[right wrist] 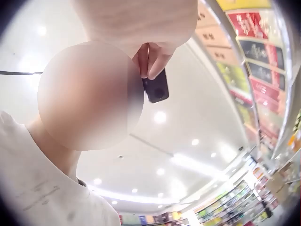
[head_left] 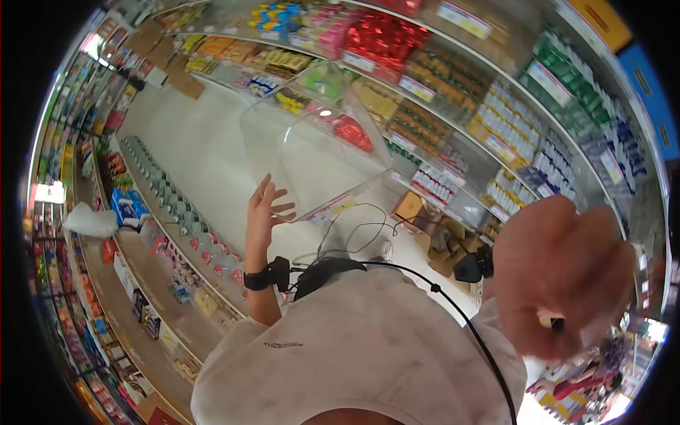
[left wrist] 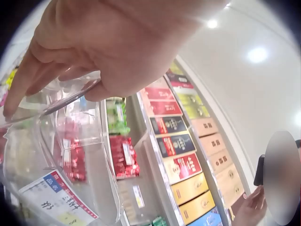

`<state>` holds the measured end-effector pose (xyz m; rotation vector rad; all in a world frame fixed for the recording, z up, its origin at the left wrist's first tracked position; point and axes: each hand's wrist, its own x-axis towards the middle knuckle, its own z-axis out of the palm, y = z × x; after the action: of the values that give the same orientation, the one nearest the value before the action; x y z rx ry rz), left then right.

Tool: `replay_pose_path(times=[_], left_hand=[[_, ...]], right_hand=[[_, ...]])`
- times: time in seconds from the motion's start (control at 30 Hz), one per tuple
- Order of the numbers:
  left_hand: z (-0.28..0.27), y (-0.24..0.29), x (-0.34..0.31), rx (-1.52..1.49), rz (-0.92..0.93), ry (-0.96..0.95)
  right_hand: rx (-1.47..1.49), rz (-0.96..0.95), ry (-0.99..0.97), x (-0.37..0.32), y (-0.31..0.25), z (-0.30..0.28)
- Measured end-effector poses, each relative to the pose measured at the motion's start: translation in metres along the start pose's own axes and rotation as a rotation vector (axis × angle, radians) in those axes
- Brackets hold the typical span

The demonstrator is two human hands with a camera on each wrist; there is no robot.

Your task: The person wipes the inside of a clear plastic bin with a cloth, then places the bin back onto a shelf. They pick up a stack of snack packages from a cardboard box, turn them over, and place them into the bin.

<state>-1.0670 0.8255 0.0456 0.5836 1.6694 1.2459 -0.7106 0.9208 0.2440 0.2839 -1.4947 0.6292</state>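
A clear plastic bin point(head_left: 283, 159) stands out in front of the person, and its rim point(left wrist: 70, 100) shows in the left wrist view. My left hand point(head_left: 265, 212) grips that rim, thumb on one side and fingers over the other point(left wrist: 108, 42). A price label point(left wrist: 59, 197) is fixed to the bin's face. The right hand point(head_left: 563, 276) is raised large and close before the head camera. In the right wrist view its fingertips point(right wrist: 155, 61) pinch a small black device point(right wrist: 157, 88) beside the person's head.
Shelves of packed goods point(head_left: 439, 113) line the right side; a lower shelf with rows of bottles point(head_left: 173, 202) runs along the left. Pale floor point(head_left: 177, 127) lies between. Cardboard boxes point(head_left: 443, 244) sit low at the right. A loose black cable point(head_left: 467, 312) crosses the white shirt point(head_left: 354, 347).
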Motion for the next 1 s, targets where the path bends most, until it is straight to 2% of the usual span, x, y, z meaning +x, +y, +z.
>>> replay_pose_path(times=[0.23, 0.47, 0.6, 0.77, 0.93, 1.0], left_hand=[[-0.16, -0.001, -0.014, -0.126, 0.039, 0.37], [-0.325, 0.007, 0.008, -0.214, 0.017, 0.585], [-0.394, -0.003, 0.047, -0.275, 0.019, 0.648], [-0.471, 0.01, 0.111, -0.311, 0.036, 0.703], [-0.541, 0.028, 0.193, -0.268, 0.058, 0.775], [-0.561, 0.064, 0.227, -0.232, 0.006, 0.782]], right_hand=[[0.607, -0.066, -0.102, 0.047, 0.104, 0.175], [0.899, -0.079, -0.114, 0.073, 0.199, 0.365], [0.958, -0.055, -0.118, 0.086, 0.248, 0.428], [1.038, -0.059, -0.099, 0.092, 0.329, 0.496], [1.148, -0.085, -0.046, 0.086, 0.445, 0.557], [1.203, -0.069, -0.021, 0.085, 0.499, 0.581]])
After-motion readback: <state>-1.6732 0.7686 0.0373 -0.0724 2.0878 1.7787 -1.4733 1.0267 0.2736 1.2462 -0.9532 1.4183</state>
